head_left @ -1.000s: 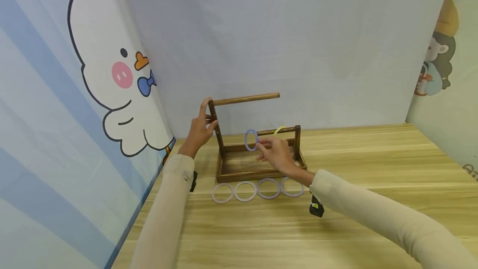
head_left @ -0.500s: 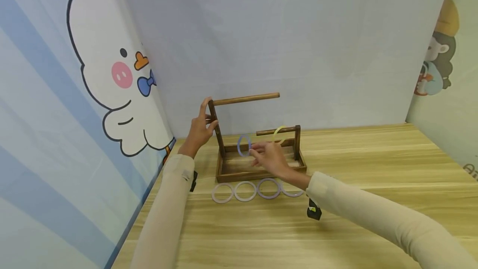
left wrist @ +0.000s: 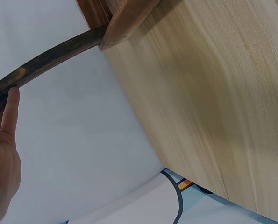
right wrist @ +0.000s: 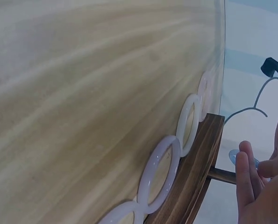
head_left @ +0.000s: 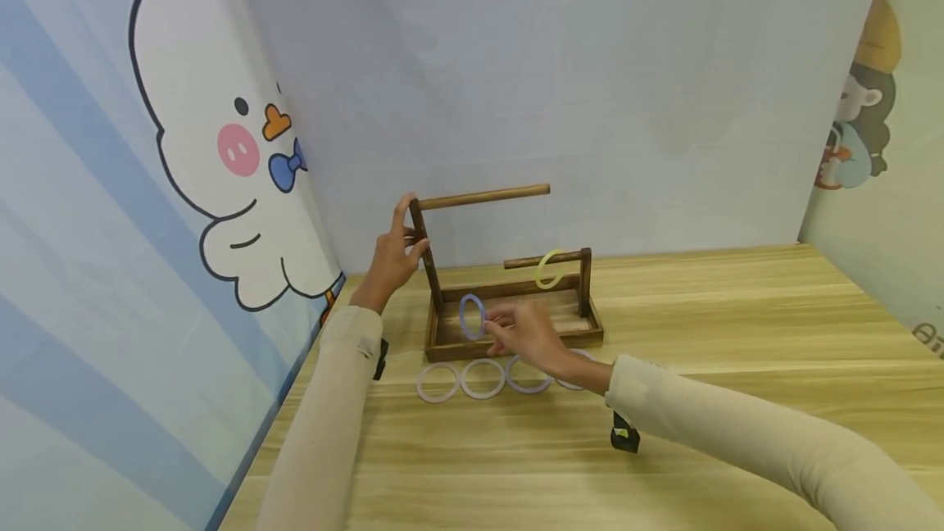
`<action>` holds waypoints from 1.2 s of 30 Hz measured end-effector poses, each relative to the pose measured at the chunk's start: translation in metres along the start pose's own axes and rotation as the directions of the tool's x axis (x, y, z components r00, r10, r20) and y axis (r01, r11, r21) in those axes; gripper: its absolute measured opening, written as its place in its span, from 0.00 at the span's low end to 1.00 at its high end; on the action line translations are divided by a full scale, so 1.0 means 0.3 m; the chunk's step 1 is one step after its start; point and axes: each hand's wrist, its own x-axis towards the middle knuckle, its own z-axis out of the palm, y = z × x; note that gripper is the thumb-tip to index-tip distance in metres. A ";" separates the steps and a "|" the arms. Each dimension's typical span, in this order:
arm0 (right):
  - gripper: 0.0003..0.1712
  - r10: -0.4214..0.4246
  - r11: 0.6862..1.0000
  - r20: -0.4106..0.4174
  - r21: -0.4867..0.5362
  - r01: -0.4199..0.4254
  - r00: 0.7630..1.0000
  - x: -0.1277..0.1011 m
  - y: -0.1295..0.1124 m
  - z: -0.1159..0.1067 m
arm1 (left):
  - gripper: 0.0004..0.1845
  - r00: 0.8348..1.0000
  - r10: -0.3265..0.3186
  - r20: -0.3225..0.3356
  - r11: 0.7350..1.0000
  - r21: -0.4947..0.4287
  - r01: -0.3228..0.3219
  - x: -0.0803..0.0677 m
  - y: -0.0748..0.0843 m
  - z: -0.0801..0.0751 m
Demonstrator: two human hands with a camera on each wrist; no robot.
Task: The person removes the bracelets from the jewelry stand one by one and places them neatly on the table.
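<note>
Head view: at frame centre the left hand [head_left: 393, 256] grips the tall post of the rack [head_left: 509, 333]. The right hand [head_left: 519, 333] pinches a blue ring [head_left: 470, 316] over the tray. A yellow ring [head_left: 548, 269] already hangs on the short bar; pale rings [head_left: 481, 378] lie in a row below, seemingly unhung.

Left wrist view: fingers [left wrist: 10, 107] rest against the post.

Right wrist view: at lower right, fingertips [right wrist: 245, 173] pinch the blue ring's edge.

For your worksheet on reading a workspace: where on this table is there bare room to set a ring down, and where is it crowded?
The table is bare right of the wooden stand, and in front of the row of pale rings. It is crowded at the stand: the right hand pinches a blue ring over the tray, the left hand grips the tall post, a yellow ring hangs on the low bar.
</note>
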 end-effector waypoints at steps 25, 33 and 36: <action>0.10 -0.044 0.998 0.231 0.057 0.032 0.972 -0.107 -0.011 0.062 | 0.46 1.000 0.004 -0.010 1.000 0.014 -0.004 0.001 0.015 0.009; 0.11 -0.023 1.000 0.324 0.003 0.024 0.946 -0.135 -0.011 0.090 | 0.46 0.999 0.038 -0.021 0.999 0.025 -0.038 0.002 0.004 0.011; 0.09 -0.006 1.000 0.344 0.005 0.005 0.939 -0.141 -0.011 0.102 | 0.46 0.998 0.051 -0.024 0.998 0.033 -0.050 0.004 0.002 0.011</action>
